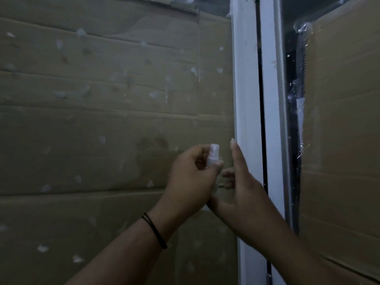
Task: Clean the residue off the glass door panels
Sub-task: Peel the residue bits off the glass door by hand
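The left glass door panel (107, 120) fills most of the view, with brown cardboard behind it and several whitish residue spots such as one residue spot (60, 94) on its surface. My left hand (189, 182) grips a small clear spray bottle (212, 156) with a white nozzle, held up close to the glass. My right hand (240, 188) is right beside it, index finger straight and pointing up, its other fingers by the bottle's lower part. Whether it holds the bottle is hidden. The right glass panel (341, 120) also has cardboard behind it.
A white door frame (246, 89) runs vertically between the panels with a dark gap (262, 112) down its middle. Clear tape scraps (301, 27) hang along the edge of the right cardboard. A black band (155, 230) circles my left wrist.
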The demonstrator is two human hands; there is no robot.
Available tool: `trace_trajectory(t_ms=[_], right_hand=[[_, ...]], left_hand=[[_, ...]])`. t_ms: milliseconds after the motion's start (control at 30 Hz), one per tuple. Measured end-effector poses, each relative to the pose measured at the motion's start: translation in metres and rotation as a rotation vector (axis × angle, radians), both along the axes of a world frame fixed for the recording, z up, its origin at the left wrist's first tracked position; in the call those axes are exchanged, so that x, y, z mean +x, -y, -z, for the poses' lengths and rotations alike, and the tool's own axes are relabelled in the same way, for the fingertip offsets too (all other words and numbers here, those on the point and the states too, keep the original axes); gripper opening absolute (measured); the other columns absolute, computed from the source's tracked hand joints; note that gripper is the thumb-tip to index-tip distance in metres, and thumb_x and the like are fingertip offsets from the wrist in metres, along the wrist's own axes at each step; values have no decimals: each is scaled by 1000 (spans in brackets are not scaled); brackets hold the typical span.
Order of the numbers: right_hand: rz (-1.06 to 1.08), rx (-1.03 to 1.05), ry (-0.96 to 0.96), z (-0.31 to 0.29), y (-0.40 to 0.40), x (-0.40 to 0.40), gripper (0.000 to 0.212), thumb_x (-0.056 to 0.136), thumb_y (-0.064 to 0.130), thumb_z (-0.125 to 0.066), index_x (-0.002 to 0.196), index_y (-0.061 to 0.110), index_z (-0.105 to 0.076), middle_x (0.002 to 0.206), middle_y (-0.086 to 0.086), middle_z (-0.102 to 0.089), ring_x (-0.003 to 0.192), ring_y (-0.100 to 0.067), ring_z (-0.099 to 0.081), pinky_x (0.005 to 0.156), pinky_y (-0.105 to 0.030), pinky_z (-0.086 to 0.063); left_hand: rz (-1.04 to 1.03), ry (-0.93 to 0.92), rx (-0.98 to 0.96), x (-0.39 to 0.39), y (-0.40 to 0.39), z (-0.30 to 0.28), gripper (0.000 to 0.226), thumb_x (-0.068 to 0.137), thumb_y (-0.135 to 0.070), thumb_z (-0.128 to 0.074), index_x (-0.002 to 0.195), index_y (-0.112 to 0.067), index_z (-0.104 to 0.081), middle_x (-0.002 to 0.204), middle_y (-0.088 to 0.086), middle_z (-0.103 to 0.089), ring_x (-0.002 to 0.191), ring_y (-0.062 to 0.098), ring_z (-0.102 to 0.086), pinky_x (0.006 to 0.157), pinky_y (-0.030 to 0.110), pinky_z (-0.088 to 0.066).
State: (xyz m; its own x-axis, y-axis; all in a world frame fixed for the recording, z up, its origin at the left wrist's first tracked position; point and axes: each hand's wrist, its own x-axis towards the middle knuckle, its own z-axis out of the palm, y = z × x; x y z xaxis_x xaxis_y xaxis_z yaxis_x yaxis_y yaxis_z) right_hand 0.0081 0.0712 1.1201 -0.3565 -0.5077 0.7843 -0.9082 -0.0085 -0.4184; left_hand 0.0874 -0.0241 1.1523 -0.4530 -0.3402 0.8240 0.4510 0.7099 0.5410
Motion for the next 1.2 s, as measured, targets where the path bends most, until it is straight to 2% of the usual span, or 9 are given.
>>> trace_trajectory(t_ms=[133,300,367,467,567,667,800,933,1200], right_hand=[[-8,-53,-47,23,18,13,119,80,32,-71,122,62,36,143,6,-43,116,-5,-51,91,-24,-47],[-54,-83,-59,37,34,22,119,81,26,-70,127,58,35,148,18,-31,121,7,-41,84,7,-30],[-33,-117,-14,39,37,20,118,80,25,-71,130,57,31,141,24,-33,110,13,-48,72,10,-31],[64,-185,86,36,35,15,113,79,24,-68,129,64,24,125,0,-57,69,-2,-59,47,-6,-41],[173,-194,113,33,31,6,94,81,26,-62,131,63,8,84,0,-62,55,-8,-57,41,-16,-41],[206,-239,142,32,29,-3,76,86,22,-56,136,52,-7,76,1,-57,60,-14,-57,50,-31,-49],[284,-297,149,37,26,-11,75,86,18,-54,141,45,-12,80,2,-52,63,-12,-54,46,-24,-41],[310,-328,164,43,20,-12,79,84,17,-56,142,47,-11,78,-3,-55,63,-16,-54,51,-29,-45],[347,-356,84,46,1,-12,80,88,19,-57,146,44,-8,80,-5,-57,56,-10,-50,43,-10,-39]], left_hand=[[64,-47,26,13,-4,19,13,87,-13,-68,95,-24,-71,84,-6,-73,78,2,-69,63,14,-53],[11,29,0,28,7,34,21,88,-25,-66,108,-32,-67,97,-8,-72,94,6,-67,86,37,-56],[-45,60,33,34,18,39,37,84,-22,-70,120,-27,-63,103,-6,-68,99,7,-64,91,37,-53],[-191,8,-46,45,37,44,34,82,-20,-71,114,-28,-63,99,-11,-66,94,-3,-62,89,17,-49],[-384,-16,-224,56,53,43,30,81,-19,-71,111,-21,-66,97,-11,-66,90,-5,-59,80,0,-38],[-541,-11,-386,62,65,39,27,81,-20,-70,108,-14,-68,98,-6,-65,88,6,-59,84,12,-43],[-645,39,-456,67,70,34,32,79,-32,-59,104,-15,-70,99,-1,-65,90,17,-61,83,30,-50],[-684,43,-473,69,71,35,28,78,-31,-59,97,-14,-72,92,-1,-65,84,19,-61,78,33,-51],[-711,66,-473,72,67,35,28,79,-33,-57,92,-14,-73,87,-1,-63,82,20,-61,76,33,-51]])
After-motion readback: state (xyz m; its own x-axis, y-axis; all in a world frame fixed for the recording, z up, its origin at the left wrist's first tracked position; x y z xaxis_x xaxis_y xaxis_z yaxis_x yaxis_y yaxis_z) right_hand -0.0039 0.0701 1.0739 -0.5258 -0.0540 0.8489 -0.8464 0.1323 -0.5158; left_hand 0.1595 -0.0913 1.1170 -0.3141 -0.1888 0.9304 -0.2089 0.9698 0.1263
